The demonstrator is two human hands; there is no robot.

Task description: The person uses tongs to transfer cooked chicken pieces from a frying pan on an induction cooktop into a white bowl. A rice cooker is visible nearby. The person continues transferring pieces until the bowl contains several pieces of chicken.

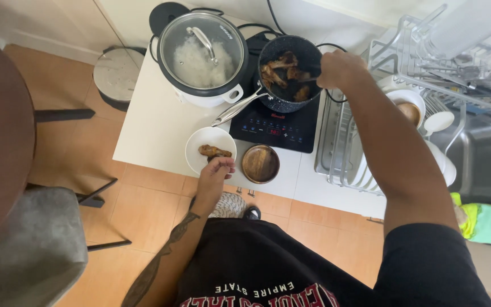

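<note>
A rice cooker (pixel 203 57) with a glass lid stands at the left of the white counter (pixel 154 128). Below it, the left hand (pixel 216 170) pinches the near rim of a white plate (pixel 200 149) that carries one browned piece of meat (pixel 214 151). A wooden bowl (pixel 260 164) sits just beside the plate. Further right, a dark pan (pixel 288 73) of fried pieces rests on the induction hob (pixel 277 122). The right hand (pixel 339 69) is at the pan's rim, fingers curled; what they grip I cannot tell.

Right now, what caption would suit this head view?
Left hand steadies a white plate; right hand reaches into a dark pan of browned meat.
</note>
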